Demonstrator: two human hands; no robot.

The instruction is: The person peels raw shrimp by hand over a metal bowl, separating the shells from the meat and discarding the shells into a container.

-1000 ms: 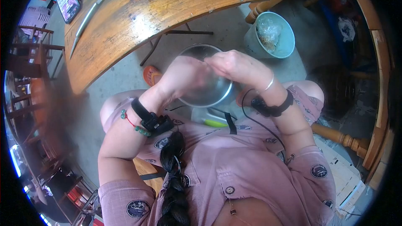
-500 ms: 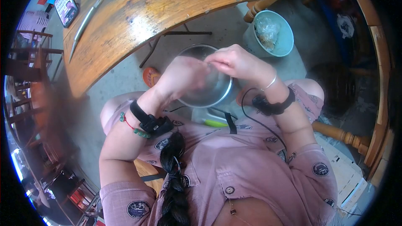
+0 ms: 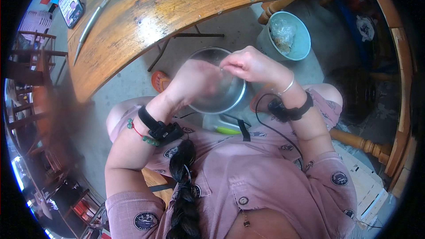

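Observation:
My left hand and my right hand meet above a round metal bowl. The right fingers are pinched together, their tips almost touching the left fingers. My left hand is curled, somewhat blurred, and its fingertips are mostly hidden behind its own back. Whatever lies between the fingertips is too small to make out. Beneath the hands, the bowl's inside shows only in part.
A wooden table curves ahead, bearing a phone and a slim long tool. A pale blue bucket with a plastic bag stands to the right. An orange slipper is on the floor.
Both hands stay over the bowl with only slight finger movement. The right hand has shifted a touch; the surroundings look the same.

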